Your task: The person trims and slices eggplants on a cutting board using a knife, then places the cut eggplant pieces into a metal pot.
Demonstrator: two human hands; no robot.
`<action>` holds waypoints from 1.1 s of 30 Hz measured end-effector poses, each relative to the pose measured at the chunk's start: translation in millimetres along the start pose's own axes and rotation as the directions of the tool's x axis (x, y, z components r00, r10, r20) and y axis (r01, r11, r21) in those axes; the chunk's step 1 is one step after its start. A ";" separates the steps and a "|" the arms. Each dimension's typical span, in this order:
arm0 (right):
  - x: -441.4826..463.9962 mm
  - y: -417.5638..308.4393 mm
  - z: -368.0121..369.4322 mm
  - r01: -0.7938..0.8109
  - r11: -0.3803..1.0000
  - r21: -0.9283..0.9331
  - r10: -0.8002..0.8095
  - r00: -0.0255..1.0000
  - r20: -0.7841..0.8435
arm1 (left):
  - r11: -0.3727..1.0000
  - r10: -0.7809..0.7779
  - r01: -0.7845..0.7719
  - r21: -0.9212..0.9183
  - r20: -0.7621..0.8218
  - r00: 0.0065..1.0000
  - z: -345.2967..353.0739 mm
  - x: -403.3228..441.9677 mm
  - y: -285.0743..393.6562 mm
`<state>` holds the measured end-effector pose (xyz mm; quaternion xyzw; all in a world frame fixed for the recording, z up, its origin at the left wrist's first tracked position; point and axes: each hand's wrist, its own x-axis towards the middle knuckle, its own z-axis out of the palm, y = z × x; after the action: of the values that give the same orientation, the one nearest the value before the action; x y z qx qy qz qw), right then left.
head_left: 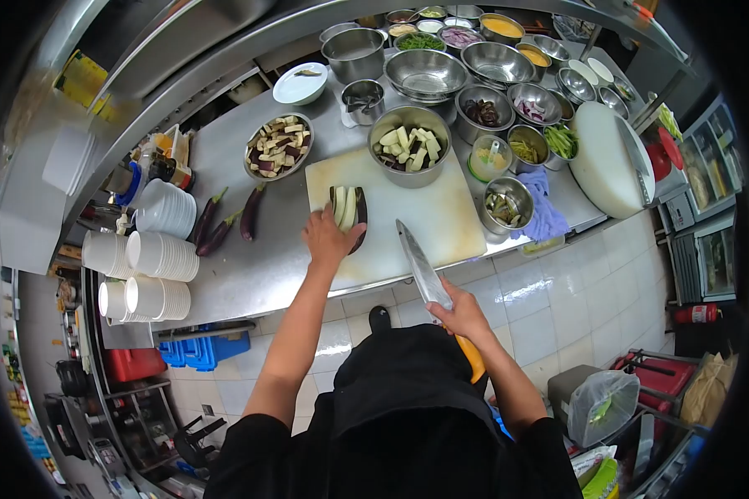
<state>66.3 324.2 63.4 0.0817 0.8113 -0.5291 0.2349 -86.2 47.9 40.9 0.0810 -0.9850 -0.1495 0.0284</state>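
My left hand (331, 237) rests on lengthwise-cut eggplant pieces (348, 202) at the left side of the white cutting board (424, 237), its fingers spread over them. Pale flesh and dark skin show on the pieces. In my right hand (464, 318) is a large kitchen knife (422, 264) with a yellow handle, its blade slanting over the board's front edge, apart from the eggplant. A steel pot (409, 172) of cut pale vegetable pieces stands at the back of the board. To the left is a steel bowl (279, 173) of eggplant chunks.
Whole eggplants (252, 212) lie left of the board, near stacked white containers (162, 256). Behind and right are several steel bowls (425, 75) of ingredients. A purple cloth (545, 218) hangs at the counter edge. A thick round board (603, 162) with another knife (642, 188) stands right.
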 end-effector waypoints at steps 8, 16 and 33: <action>23.5 27.3 -16.2 -0.047 0.913 -0.406 -0.049 0.974 -0.223 | 0.907 0.404 -0.374 -0.193 0.144 0.903 41.7 0.1 -3.0; 21.7 3.3 -9.0 -0.041 0.783 -0.621 -0.071 0.985 -0.154 | 0.832 0.544 -0.498 -0.246 0.182 0.819 21.9 -14.3 5.8; 25.8 -20.5 7.2 0.125 0.644 -0.755 -0.232 0.972 -0.037 | 0.766 0.598 -0.515 -0.384 0.135 0.790 7.8 -0.3 -13.1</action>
<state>38.1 306.0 65.8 -0.0681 0.9741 -0.1632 0.1405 -84.6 37.9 29.5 -0.2426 -0.9204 -0.3040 -0.0393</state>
